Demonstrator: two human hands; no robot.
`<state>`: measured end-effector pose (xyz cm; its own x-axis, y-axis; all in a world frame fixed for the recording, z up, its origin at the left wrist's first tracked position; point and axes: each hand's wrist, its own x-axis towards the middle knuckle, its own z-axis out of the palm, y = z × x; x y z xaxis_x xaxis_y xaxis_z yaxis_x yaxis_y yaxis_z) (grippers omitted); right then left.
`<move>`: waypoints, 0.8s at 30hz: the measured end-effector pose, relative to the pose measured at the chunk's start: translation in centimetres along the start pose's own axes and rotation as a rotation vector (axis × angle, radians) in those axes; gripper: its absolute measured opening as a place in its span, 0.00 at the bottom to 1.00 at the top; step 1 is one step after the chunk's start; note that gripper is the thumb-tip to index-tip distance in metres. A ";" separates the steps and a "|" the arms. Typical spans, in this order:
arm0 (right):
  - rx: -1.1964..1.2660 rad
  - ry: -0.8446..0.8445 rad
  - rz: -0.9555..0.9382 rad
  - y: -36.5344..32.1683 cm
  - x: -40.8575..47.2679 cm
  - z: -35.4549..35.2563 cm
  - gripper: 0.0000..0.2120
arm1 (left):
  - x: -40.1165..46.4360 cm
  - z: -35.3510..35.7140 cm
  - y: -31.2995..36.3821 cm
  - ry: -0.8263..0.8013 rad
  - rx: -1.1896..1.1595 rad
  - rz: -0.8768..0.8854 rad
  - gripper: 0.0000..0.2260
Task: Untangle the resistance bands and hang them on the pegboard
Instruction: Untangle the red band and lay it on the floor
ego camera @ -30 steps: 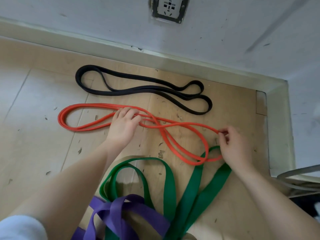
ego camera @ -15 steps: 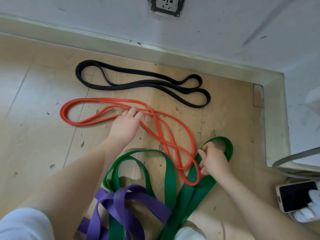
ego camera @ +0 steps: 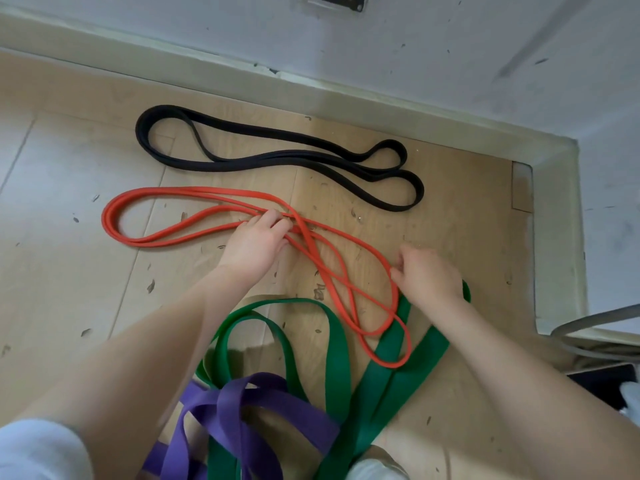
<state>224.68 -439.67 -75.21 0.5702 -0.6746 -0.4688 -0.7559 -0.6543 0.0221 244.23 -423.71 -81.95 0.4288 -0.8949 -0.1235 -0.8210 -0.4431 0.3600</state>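
the pale wooden plank floor (ego camera: 69,278) carries everything, and the places below are given from the thin orange rubber loop band (ego camera: 194,193) at its middle. beyond it, toward the skirting, lies the narrow black rubber loop band (ego camera: 277,157), doubled on itself and apart from the rest. nearer the person than the orange band, the wide green flat rubber band (ego camera: 341,348) sprawls in big folds, and one orange loop lies on top of its right-hand strip. nearer still, the broad purple flat rubber band (ego camera: 242,403) crosses over the green one. no pegboard is in view.

the left hand (ego camera: 256,242) has its fingers curled around the orange strands where they cross. the right hand (ego camera: 427,273) sits at the orange band's right curve, fingers bent; whether it pinches a strand or only touches it i cannot tell.

these bands look light, limp and stretchy, with a grippy rubber skin that likely drags on itself. the orange one is best taken at the crossing and lifted open, not pulled taut, since tension would tighten the twist. the wide ones should be held flat across their breadth.
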 end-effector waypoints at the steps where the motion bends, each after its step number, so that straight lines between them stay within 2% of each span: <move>1: -0.069 -0.045 0.007 0.1 0.3 -0.1 0.14 | 0.0 0.1 0.0 0.004 -0.016 -0.004 0.12; 2: -0.150 -0.105 0.014 0.1 0.4 0.1 0.16 | 0.0 0.1 0.1 0.007 -0.038 -0.016 0.12; 5: -0.235 -0.142 -0.034 -0.2 0.3 1.6 0.08 | 0.1 0.1 0.2 0.057 -0.074 -0.023 0.14; 7: -0.138 -0.051 -0.018 -0.2 0.8 1.8 0.09 | 0.2 0.2 -0.1 0.065 -0.052 0.006 0.12; 10: 0.066 0.122 0.137 0.2 2.9 0.2 0.08 | 0.1 0.3 -0.3 0.058 -0.044 0.019 0.10; 14: 0.115 0.307 0.219 1.5 5.8 -1.4 0.11 | -0.4 0.3 -0.2 0.051 -0.049 0.000 0.08; 17: 0.183 0.345 0.217 1.8 6.5 -1.6 0.11 | -0.4 0.2 -0.1 0.046 -0.049 -0.043 0.08; 19: 0.086 0.375 0.072 1.3 5.9 -1.2 0.15 | -0.4 -0.1 0.3 0.072 -0.077 -0.076 0.09; 20: 0.049 0.334 -0.073 1.1 5.3 -0.8 0.15 | -0.4 -0.2 0.5 0.088 -0.087 -0.082 0.09; 21: 0.103 0.223 -0.224 0.8 4.5 -0.4 0.14 | -0.5 -0.3 0.7 0.094 -0.088 -0.072 0.09; 23: 0.198 -0.123 -0.419 0.5 2.7 0.5 0.13 | -1.2 -0.2 0.9 0.086 -0.082 -0.005 0.08; 24: 0.157 -0.209 -0.464 0.6 2.1 1.0 0.14 | -1.6 -0.2 0.9 0.076 -0.074 0.029 0.06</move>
<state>225.12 -441.21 -77.04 0.7922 -0.2334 -0.5638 -0.4874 -0.7980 -0.3544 242.87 -422.63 -81.28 0.4344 -0.8997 -0.0428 -0.8048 -0.4091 0.4300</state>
